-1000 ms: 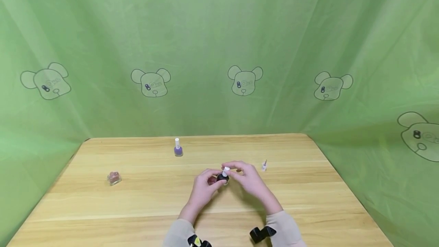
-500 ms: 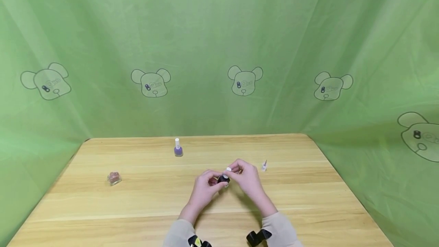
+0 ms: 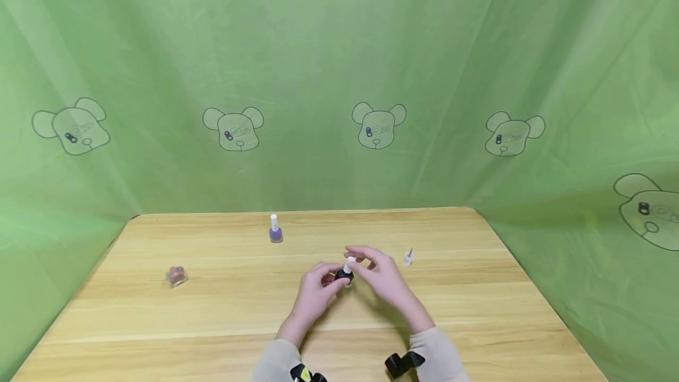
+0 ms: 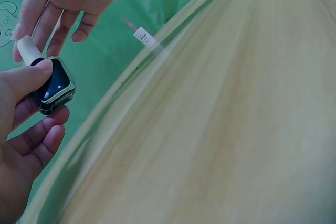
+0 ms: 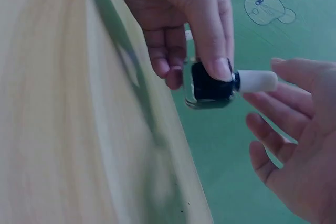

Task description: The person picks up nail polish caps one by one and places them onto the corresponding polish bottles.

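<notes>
My left hand (image 3: 313, 292) grips a small dark nail polish bottle (image 4: 56, 85) by its body, thumb across the front and fingers behind. The bottle has a white cap (image 5: 257, 81) fitted on its neck and tilts slightly in the head view. At that cap is my right hand (image 3: 383, 279), its thumb against one side and its index finger along the other; the remaining fingers spread loosely. To the right, a white cap with a pinkish brush (image 3: 409, 256) stands brush-up on the table.
An uncapped bottle of pinkish polish (image 3: 177, 276) sits at the left of the wooden table (image 3: 223, 335). Farther back stands a capped purple nail polish bottle (image 3: 275, 232). Green curtain (image 3: 307, 63) with bear faces encloses the back and sides.
Half a second ago the right fingers were bent close over the cap; now they reach out past it, as one second ago. The left hand keeps its hold on the bottle.
</notes>
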`<state>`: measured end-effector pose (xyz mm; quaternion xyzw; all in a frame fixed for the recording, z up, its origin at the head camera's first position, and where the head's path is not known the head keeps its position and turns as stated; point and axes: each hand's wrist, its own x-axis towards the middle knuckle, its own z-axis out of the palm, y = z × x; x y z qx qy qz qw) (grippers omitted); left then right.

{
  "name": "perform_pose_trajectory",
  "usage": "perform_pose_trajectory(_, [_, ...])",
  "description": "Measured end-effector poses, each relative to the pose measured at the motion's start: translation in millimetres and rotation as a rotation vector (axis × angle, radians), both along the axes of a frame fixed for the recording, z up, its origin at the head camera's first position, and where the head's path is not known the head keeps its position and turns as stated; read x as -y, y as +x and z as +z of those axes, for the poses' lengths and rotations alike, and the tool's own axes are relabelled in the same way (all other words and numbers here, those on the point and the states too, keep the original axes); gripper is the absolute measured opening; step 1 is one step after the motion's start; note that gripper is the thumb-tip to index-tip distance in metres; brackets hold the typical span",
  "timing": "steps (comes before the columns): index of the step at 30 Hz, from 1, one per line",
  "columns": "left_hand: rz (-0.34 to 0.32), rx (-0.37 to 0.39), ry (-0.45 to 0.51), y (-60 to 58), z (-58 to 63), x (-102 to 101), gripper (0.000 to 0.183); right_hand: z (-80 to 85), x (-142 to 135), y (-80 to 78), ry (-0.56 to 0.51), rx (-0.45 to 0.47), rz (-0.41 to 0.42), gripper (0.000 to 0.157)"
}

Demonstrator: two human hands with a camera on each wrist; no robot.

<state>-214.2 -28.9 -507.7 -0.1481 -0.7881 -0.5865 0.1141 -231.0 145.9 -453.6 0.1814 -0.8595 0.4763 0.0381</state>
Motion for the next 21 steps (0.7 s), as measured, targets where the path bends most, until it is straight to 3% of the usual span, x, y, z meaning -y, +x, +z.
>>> perform_pose_trajectory(4, [-0.002,-0.005,-0.002,0.3,-0.1,0,0.029,2.3,-4,0.4,0.037,0.022,0.056,0.033])
perform_pose_trajectory(9, [-0.007,-0.004,-0.013,0.9,-0.1,-1,0.029,2.7,-6,-0.1,0.066,0.015,0.053,0.025])
perform_pose_trajectory(21, [-0.008,0.003,-0.018,2.5,0.8,-1,0.027,0.7,6,2.3,0.005,0.018,-0.165,0.012])
